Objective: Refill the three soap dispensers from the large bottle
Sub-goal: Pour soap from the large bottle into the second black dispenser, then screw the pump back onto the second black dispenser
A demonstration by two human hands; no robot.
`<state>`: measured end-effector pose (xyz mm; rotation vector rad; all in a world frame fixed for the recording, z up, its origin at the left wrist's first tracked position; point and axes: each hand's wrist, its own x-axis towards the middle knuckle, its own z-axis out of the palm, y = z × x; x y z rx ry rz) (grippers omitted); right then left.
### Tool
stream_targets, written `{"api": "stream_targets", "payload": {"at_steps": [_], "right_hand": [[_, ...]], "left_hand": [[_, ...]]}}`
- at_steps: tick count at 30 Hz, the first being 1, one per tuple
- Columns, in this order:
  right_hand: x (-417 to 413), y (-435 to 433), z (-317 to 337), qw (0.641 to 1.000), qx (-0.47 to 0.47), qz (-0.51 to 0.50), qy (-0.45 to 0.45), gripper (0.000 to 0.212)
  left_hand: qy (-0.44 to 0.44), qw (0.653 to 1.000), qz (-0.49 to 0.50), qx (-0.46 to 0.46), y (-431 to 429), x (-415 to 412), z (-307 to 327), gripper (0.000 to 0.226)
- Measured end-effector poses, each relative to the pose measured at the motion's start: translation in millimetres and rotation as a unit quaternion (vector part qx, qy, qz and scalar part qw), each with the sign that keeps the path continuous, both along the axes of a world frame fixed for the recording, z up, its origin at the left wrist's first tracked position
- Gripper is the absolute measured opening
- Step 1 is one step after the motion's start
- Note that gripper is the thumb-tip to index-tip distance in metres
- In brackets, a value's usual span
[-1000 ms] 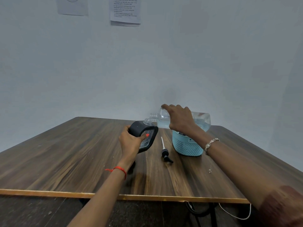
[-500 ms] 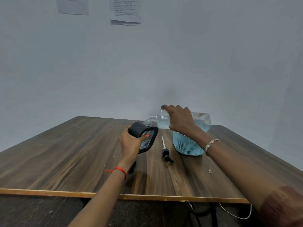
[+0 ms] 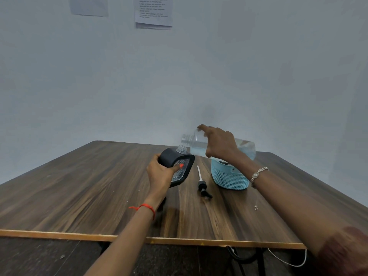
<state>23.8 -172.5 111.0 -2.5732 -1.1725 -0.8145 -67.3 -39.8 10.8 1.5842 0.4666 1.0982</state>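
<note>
The left hand (image 3: 162, 172) is wrapped around a dark-sleeved soap dispenser (image 3: 176, 165), held tilted above the table (image 3: 79, 186) with its clear threaded neck open and pointing toward 1 o'clock. The right hand (image 3: 219, 143) grips the large bottle (image 3: 244, 146) from above, lying nearly level, its open mouth just past the dispenser's neck at about 12 o'clock and slightly higher; pale blue liquid sits along its lower side. No stream is visible between the two mouths, so this looks like the pouring step for this dispenser, either between pours or at its end; how full the dispenser is cannot be read. The next move probably calls for lining the bottle's mouth up over the narrow neck and tipping gently, since the neck is small and a spill onto the table is easy. The removed pump (image 3: 202, 185) lies flat on the table at 3 o'clock from the left hand, between it and the blue basket (image 3: 229, 176), which stands directly beneath the bottle and holds something dark that cannot be identified. Open table spreads widely toward 9 o'clock; the near edge lies at 6 o'clock, well apart from the work, while the wall closes off 12 o'clock.
</note>
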Motion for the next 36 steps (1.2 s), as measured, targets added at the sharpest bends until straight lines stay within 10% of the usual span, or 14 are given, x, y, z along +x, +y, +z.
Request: {"api": "stream_targets", "payload": {"at_steps": [8,18,36], "right_hand": [[9.8,5.2,11.7,0.976,0.155,0.074,0.137,0.078],[27.7,23.0,-3.6,0.825,0.380,0.182,0.376,0.073],[93.3,68.9,-86.8,0.750,0.377,0.197,0.507,0.093]], "left_hand": [[-0.026,0.998,-0.023,-0.049,8.1,-2.3,2.3,0.048],[-0.039,0.996,0.016,-0.080,46.9,-2.5,-1.2,0.048],[-0.075,0.990,0.008,-0.117,85.8,3.9,-12.6,0.042]]}}
